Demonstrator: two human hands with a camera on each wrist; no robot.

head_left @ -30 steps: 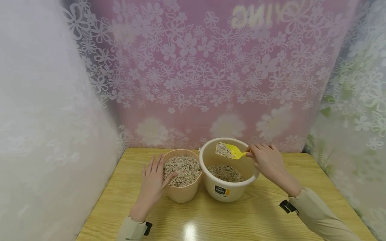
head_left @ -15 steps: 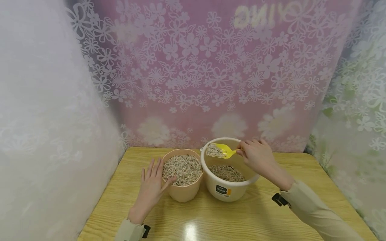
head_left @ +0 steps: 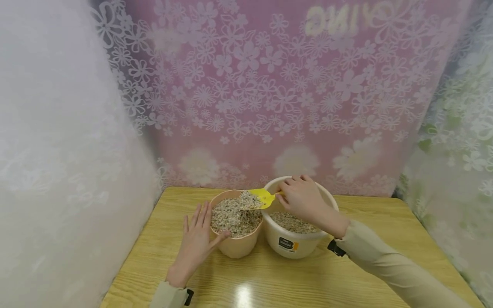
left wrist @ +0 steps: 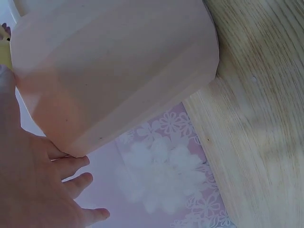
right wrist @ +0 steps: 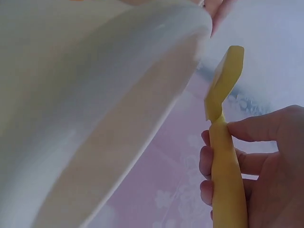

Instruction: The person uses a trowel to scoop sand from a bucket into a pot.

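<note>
My right hand (head_left: pixel 304 200) grips the handle of a yellow scoop (head_left: pixel 266 198); in the right wrist view the fingers wrap round the yellow handle (right wrist: pixel 227 175). The scoop's blade carries pale mixed grit (head_left: pixel 249 200) and hangs over the right side of a peach pot (head_left: pixel 236 248), which is filled nearly to its rim with the same grit. Against the pot's left rim rests my left hand (head_left: pixel 196 243), its fingers spread and straight, the thumb over the near rim. Right beside the pot stands a cream bucket (head_left: pixel 296 250), with a lower layer of grit (head_left: pixel 294 222) inside.
Both containers stand near the back of a wooden table (head_left: pixel 292 282). A pink flowered curtain (head_left: pixel 239 107) hangs behind it. White sheeting (head_left: pixel 69 162) closes the left side, and a flowered sheet (head_left: pixel 458 171) the right.
My right hand has carried the loaded scoop leftward, from above the cream bucket to over the peach pot. The left hand stays at the pot's rim.
</note>
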